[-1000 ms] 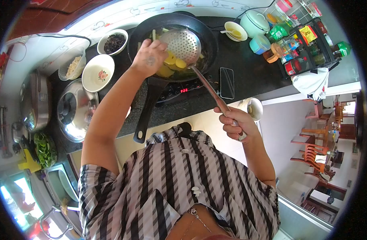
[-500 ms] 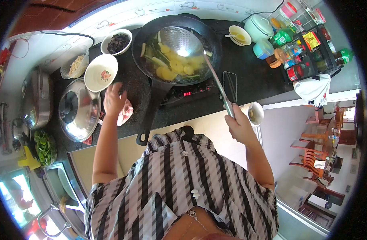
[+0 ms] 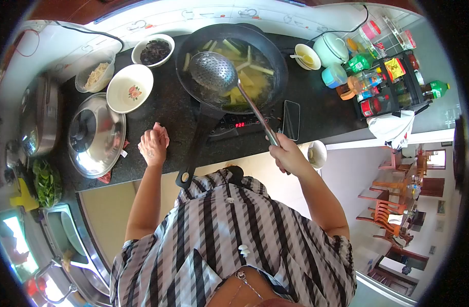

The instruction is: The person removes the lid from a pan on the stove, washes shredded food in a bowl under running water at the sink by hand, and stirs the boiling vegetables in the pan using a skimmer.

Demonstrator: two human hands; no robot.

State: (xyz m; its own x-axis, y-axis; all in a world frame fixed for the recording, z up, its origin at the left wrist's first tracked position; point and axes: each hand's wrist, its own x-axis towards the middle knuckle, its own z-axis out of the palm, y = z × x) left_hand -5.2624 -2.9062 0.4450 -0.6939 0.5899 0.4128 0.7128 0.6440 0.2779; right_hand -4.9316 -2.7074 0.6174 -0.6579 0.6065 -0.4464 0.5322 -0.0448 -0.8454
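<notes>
My right hand (image 3: 291, 154) is closed around the long handle of a perforated metal skimmer (image 3: 213, 70). The skimmer's bowl is in the wok (image 3: 281, 77), over yellowish slices and pale green strips (image 3: 261, 69) in liquid. Down on the dark counter, my left hand (image 3: 152, 147) has its fingers curled over a crumpled pink cloth (image 3: 162, 134), part of which is hidden under the hand. Above that hand stands a white bowl (image 3: 123, 102) with a floral pattern on its inside. A metal lid (image 3: 104, 148) with a dark knob lies to the left.
The wok's long handle (image 3: 192, 153) points toward my body, beside the cooktop's lit display (image 3: 239, 125). A phone (image 3: 291, 120) lies to the right. Bowls of dark food (image 3: 154, 51) and pale shreds (image 3: 95, 77) stand at back left. A bottle rack (image 3: 398, 87) is at far right.
My left hand has come down from beside the white bowl onto the pink cloth. The skimmer has shifted left and lower in the wok, and my right hand has moved left with it.
</notes>
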